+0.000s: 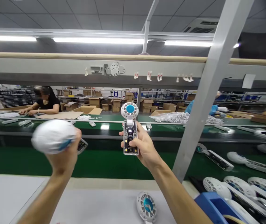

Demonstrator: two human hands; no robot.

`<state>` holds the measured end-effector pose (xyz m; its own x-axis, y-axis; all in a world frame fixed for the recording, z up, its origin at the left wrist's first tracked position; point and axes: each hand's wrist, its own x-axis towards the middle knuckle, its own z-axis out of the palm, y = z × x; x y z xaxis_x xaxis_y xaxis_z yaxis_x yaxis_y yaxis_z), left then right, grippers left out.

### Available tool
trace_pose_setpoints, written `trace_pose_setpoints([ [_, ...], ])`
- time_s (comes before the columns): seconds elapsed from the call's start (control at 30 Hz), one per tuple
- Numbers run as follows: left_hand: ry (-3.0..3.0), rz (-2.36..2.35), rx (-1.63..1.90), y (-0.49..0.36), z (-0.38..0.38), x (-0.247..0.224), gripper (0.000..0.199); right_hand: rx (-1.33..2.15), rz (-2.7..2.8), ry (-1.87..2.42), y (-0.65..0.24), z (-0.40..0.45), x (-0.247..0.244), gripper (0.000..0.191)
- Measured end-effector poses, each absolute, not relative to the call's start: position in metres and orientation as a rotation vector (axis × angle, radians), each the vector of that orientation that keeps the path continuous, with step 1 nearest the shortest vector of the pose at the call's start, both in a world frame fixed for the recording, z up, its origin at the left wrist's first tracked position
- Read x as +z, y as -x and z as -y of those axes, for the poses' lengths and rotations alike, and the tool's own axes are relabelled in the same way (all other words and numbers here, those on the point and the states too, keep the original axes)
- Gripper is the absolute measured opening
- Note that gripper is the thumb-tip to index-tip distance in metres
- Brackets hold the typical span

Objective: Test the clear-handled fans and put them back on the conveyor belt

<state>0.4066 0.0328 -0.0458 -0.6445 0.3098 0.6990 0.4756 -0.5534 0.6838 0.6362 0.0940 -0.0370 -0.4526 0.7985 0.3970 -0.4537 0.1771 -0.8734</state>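
My right hand (pixel 144 143) is wrapped round the clear handle of a small handheld fan (pixel 130 112), held upright with its thumb on the circuit board inside. The fan's round white head has a blue centre. My left hand (pixel 64 158) grips another handheld fan (pixel 53 137), tilted and blurred by motion. Its white head bulges toward me, and the dark end of its handle shows right of the fingers. Below my right forearm, a third fan (pixel 146 207) lies on the white worktop (pixel 95 205), its lower part cut off by the frame edge.
A green conveyor belt (pixel 100 165) crosses ahead. Several more fans (pixel 217 186) lie at the right by a blue bin (pixel 211 202). A slanted grey post (pixel 198 102) rises on the right. Across the belt, a person (pixel 47 102) works beside cardboard; white parts (pixel 177 117) lie piled farther right.
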Motion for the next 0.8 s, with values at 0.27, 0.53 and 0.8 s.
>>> trace_pose_setpoints([
  [0.27,1.392,1.582,-2.747,-0.405,-0.056,-0.054,0.03,1.473,1.423,0.295,-0.641,-0.095,-0.037,0.089],
  [0.53,1.721,2.41,-2.17,-0.376,-0.109,-0.119,0.037,1.443,1.446,0.307,-0.643,-0.082,-0.029,0.093],
  [0.8,1.623,2.591,-1.596,-0.347,-0.138,-0.188,0.05,1.426,1.461,0.299,-0.645,-0.075,-0.025,0.091],
])
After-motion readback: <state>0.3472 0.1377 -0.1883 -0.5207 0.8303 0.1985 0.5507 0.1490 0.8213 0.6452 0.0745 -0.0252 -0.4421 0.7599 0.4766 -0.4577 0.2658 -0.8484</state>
